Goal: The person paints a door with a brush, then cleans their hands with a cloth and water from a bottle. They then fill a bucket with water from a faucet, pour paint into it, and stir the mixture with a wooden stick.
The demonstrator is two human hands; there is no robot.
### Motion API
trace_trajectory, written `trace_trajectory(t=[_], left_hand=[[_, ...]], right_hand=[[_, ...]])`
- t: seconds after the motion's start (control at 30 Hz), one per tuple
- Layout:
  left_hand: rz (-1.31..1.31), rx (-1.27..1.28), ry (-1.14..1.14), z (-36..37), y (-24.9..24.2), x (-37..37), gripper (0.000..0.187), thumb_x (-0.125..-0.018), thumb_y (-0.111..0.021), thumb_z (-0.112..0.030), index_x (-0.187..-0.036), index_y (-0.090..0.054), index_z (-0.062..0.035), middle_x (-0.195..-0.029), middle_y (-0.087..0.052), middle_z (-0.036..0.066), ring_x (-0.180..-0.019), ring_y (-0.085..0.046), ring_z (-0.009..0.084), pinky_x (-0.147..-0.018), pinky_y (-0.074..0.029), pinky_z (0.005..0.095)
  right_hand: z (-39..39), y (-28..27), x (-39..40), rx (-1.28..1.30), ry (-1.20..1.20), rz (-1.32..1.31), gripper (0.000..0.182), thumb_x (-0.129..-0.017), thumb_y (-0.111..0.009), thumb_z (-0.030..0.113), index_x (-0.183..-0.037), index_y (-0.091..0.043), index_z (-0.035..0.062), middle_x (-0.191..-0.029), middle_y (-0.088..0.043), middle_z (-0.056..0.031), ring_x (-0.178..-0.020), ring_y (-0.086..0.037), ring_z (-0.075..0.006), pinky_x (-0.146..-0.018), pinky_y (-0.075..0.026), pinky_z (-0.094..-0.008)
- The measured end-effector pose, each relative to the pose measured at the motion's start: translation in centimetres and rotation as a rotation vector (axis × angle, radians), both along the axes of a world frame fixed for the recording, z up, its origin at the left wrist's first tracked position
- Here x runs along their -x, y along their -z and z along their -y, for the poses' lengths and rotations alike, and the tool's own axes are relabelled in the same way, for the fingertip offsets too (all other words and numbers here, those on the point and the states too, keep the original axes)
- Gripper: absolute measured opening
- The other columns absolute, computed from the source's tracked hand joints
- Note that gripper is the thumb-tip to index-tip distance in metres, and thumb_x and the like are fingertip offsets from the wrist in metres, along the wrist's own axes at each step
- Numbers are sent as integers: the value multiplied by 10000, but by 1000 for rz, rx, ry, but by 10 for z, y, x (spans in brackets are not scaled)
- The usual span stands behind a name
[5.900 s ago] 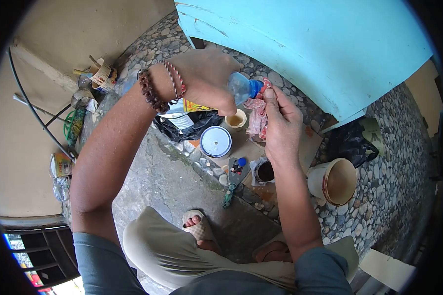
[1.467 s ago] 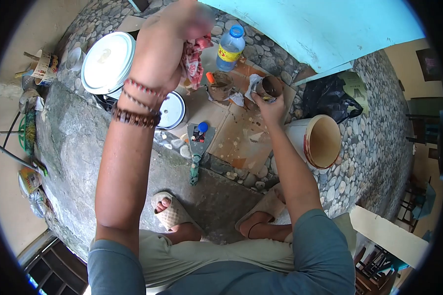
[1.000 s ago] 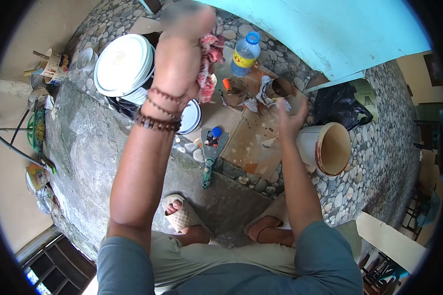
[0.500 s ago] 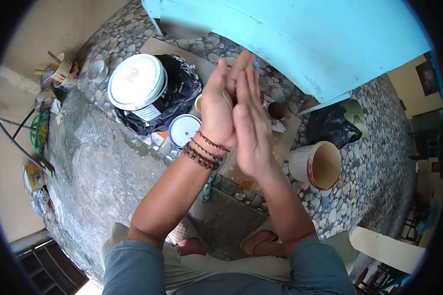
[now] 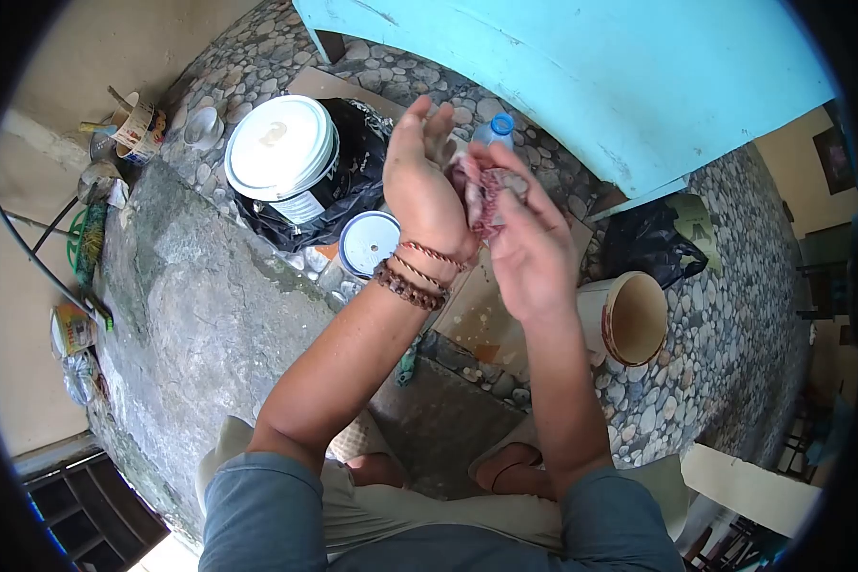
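My left hand (image 5: 421,191), with bracelets at its wrist, is raised in front of me with its fingers stretched upward and apart. A crumpled red-and-white cloth (image 5: 494,198) lies between the two hands, against the left palm. My right hand (image 5: 534,253) holds this cloth with its thumb and fingers bent round it. Just beyond the hands stands a bottle with a blue rim (image 5: 500,124). To the left of my left wrist is a round white lid with a blue edge (image 5: 370,245).
A large white-lidded bucket (image 5: 281,148) sits on black plastic (image 5: 360,143). An empty beige bucket (image 5: 634,319) lies to the right, near a black bag (image 5: 650,238). A light-blue panel (image 5: 601,86) spans the top. Small containers (image 5: 135,129) stand at the left wall.
The palms, pressed together before, have come apart, and the red-and-white cloth now shows between them. My right hand has moved right and its fingers have bent. The bottle shows more fully.
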State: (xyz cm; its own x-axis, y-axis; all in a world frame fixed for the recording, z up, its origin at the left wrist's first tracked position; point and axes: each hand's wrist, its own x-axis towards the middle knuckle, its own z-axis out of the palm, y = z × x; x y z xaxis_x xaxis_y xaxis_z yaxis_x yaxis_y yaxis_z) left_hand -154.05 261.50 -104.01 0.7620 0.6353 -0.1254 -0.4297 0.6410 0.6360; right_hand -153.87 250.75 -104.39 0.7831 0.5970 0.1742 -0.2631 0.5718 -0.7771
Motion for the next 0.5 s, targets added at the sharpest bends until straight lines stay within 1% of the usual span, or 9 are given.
trace_trajectory(t=[0.03,0.07,0.13,0.2,0.27,0.33,0.37,0.47,0.5], left_hand=[[-29,-40,-69,-2,0,-3,410,-975,-420,-308,-1257,-484,-18,-1183,-554,118,-931,-545,202,-894,-437,336],[-28,-38,-67,0,1,-3,410,-975,-420,-308,-1257,-484,-18,-1183,-554,118,-931,-545,202,-894,-437,336],[-108,-125,244,5,-4,2,383,-959,-469,-324,-1193,-549,-31,-1051,-600,71,-853,-551,159,-784,-444,287],[-180,-468,465,16,-10,18,301,-919,-606,-299,-1043,-628,-26,-891,-595,-24,-743,-494,42,-653,-410,214],[-33,-384,559,32,-7,24,190,-913,-629,-190,-985,-637,-14,-839,-595,-23,-694,-487,28,-607,-398,189],[-220,-718,380,18,-8,23,129,-910,-629,-132,-934,-627,-6,-791,-601,-16,-676,-500,30,-590,-396,182],[-212,-513,397,12,-15,24,141,-909,-631,-139,-867,-614,-6,-752,-598,-18,-655,-497,30,-579,-398,184],[-132,-597,179,-8,4,13,159,-910,-632,-150,-833,-609,-13,-743,-596,-24,-655,-482,27,-578,-393,191],[-170,-705,188,-13,5,14,182,-922,-621,-176,-830,-613,-20,-733,-589,-28,-641,-465,26,-569,-386,200]], right_hand=[[-3,3,7,93,178,42,375,-942,-554,100,-1288,-513,-38,-1209,-586,-104,-1076,-554,-139,-932,-430,-280],[-1,5,5,95,180,43,375,-942,-554,100,-1288,-513,-38,-1209,-586,-104,-1076,-554,-139,-932,-430,-280],[6,6,-7,337,562,205,296,-944,-588,174,-1141,-624,-44,-1026,-651,-52,-912,-577,-83,-804,-457,-230],[15,-7,-21,543,732,227,270,-935,-609,203,-1046,-669,-35,-908,-665,-33,-829,-570,-63,-735,-459,-222],[9,-13,-31,521,719,262,264,-929,-615,202,-1046,-670,-29,-909,-665,-33,-832,-574,-65,-739,-460,-224],[6,-12,-28,482,708,307,259,-924,-621,201,-1046,-670,-23,-911,-664,-33,-835,-578,-67,-742,-460,-226],[2,-11,-26,548,686,416,257,-917,-627,196,-1059,-671,-13,-927,-666,-38,-840,-585,-78,-753,-462,-229],[-3,-2,-19,576,641,534,277,-895,-643,164,-1098,-660,-22,-1001,-659,-65,-886,-603,-122,-809,-468,-247],[-1,1,-19,459,601,391,275,-883,-652,135,-1099,-655,-35,-1003,-659,-76,-881,-611,-128,-807,-478,-250]])
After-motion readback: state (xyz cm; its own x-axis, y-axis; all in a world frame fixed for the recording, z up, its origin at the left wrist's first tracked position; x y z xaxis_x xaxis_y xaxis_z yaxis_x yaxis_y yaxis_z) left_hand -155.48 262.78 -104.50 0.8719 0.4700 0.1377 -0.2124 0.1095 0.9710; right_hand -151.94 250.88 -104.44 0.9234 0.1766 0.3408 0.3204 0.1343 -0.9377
